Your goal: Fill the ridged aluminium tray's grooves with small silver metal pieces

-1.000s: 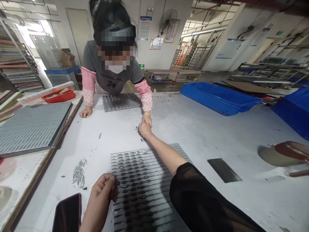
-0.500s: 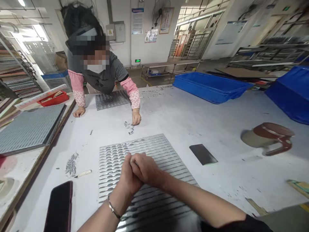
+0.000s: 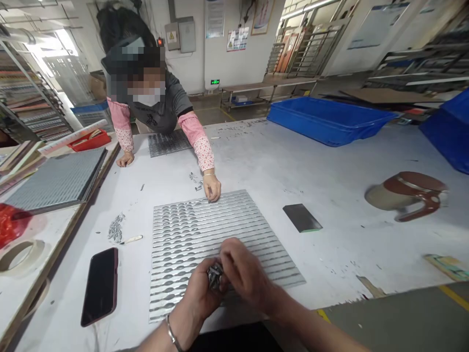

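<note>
Small grey pieces (image 3: 214, 275) fill the cupped palm of my left hand (image 3: 205, 288), which has a bangle at its wrist. Touching or nearly touching it, my right hand (image 3: 245, 269) has its fingers pinched together; whatever is between them is hidden. Both hands are above the near part of a ridged metallic plate (image 3: 234, 220). Dark oval shapes line the plate's left columns, while its right side shows plain stripes. At the plate's far edge is a co-worker's hand (image 3: 212, 187), beside a few loose grey pieces (image 3: 196, 182).
On the left lie a phone (image 3: 100, 286), a pile of grey pieces (image 3: 116, 228), a small knife-like tool (image 3: 132, 239) and a tape roll (image 3: 20, 256). To the right are a dark block (image 3: 302, 218), a brown-lidded jug (image 3: 410, 193) and a blue tray (image 3: 330, 122).
My hands have moved down and right and come apart somewhat, showing the pieces in the left palm. The co-worker's hand has moved from the loose pieces to the plate's far edge.
</note>
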Tool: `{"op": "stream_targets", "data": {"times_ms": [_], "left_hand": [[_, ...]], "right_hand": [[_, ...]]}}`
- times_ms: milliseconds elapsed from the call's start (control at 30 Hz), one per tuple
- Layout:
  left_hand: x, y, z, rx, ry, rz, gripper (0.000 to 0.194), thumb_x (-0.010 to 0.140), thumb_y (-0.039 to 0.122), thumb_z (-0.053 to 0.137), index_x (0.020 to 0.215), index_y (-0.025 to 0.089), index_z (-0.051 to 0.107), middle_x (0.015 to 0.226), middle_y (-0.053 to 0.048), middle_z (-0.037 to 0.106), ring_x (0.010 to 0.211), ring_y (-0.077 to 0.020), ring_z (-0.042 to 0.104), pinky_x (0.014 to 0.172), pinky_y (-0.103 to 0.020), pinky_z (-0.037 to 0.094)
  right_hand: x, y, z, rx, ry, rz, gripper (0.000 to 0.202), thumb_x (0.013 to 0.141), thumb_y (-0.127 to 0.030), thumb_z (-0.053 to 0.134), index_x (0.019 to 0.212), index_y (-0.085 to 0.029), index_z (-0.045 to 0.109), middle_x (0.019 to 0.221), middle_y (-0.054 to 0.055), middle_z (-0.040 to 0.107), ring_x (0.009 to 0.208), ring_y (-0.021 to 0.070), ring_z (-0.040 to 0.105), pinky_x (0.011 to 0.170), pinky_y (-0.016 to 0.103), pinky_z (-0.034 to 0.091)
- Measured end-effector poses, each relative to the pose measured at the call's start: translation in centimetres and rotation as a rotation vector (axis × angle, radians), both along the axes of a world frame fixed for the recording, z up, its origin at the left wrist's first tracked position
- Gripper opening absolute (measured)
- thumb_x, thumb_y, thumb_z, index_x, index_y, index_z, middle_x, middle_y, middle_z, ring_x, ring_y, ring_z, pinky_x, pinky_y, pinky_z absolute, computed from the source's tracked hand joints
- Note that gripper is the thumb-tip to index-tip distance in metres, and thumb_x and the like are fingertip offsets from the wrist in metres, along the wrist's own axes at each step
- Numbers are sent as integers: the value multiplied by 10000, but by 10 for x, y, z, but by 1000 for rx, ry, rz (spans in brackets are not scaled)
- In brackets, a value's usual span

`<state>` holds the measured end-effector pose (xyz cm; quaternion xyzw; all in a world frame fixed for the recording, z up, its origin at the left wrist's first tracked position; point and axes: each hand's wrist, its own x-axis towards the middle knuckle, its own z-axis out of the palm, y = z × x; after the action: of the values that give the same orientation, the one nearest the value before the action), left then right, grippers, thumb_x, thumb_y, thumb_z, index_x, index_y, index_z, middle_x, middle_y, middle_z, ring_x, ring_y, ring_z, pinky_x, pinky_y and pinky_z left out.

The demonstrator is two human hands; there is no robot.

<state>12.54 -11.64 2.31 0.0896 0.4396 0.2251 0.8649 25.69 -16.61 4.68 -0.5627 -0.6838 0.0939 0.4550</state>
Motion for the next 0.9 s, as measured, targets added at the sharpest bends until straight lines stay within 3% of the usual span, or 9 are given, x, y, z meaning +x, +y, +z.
{"op": "stream_targets", "data": {"times_ms": [67, 133, 200, 300, 467, 567, 700, 900], "left_hand": [[-16, -4, -3, -22, -9, -37, 104, 826, 193, 594, 779, 109, 633, 706, -65, 655, 485, -74, 499, 416, -164, 365], [-33, -6, -5, -45, -80, -76, 139, 827, 213, 592, 801, 87, 646, 711, -81, 656, 436, -54, 423, 380, -161, 287], [-50, -5, -6, -61, -125, -72, 145, 831, 231, 606, 802, 93, 638, 700, -65, 641, 408, -34, 354, 369, -153, 230], [-71, 2, -6, -62, -142, 9, 131, 845, 243, 633, 803, 120, 611, 686, -21, 614, 395, -22, 311, 368, -147, 189], [-96, 9, -9, -42, -151, 63, 155, 898, 281, 610, 822, 146, 602, 651, 15, 589, 361, -25, 271, 349, -160, 171], [-102, 11, -13, -51, -140, 63, 227, 943, 269, 524, 785, 130, 607, 673, -14, 620, 345, -16, 224, 337, -162, 177], [-101, 13, -14, -76, -144, 126, 262, 943, 228, 490, 744, 109, 614, 710, -59, 646, 363, -14, 246, 337, -150, 196], [-88, 14, -3, -103, -174, 239, 260, 926, 214, 513, 714, 107, 619, 705, -43, 619, 402, -29, 300, 353, -157, 258]], "right_hand": [[8, 10, -2, -151, 192, -67, 190, 982, -269, 454, 802, -241, 507, 698, 12, 571, 654, 165, 562, 626, 310, 512], [11, 26, -14, -354, 421, -80, 145, 927, -337, 534, 822, -237, 544, 612, -27, 559, 569, 149, 570, 546, 281, 514], [9, 44, -32, -521, 634, -41, 170, 850, -382, 607, 892, -218, 588, 617, -35, 613, 569, 154, 629, 537, 276, 551], [-3, 71, -58, -587, 752, -9, 249, 771, -407, 668, 895, -194, 630, 665, -7, 690, 616, 168, 693, 602, 292, 595], [-21, 95, -79, -585, 735, -73, 166, 769, -358, 652, 831, -206, 633, 668, 7, 711, 640, 184, 713, 556, 266, 567], [-24, 99, -83, -550, 575, -122, 130, 811, -334, 599, 789, -212, 637, 636, 4, 692, 621, 186, 698, 530, 256, 526], [-22, 102, -82, -424, 255, -227, 103, 798, -267, 605, 717, -209, 631, 620, -1, 677, 635, 175, 663, 655, 275, 505], [-21, 99, -82, -418, 313, -175, 85, 831, -257, 577, 795, -206, 635, 621, -9, 670, 591, 167, 641, 622, 259, 480]]}}
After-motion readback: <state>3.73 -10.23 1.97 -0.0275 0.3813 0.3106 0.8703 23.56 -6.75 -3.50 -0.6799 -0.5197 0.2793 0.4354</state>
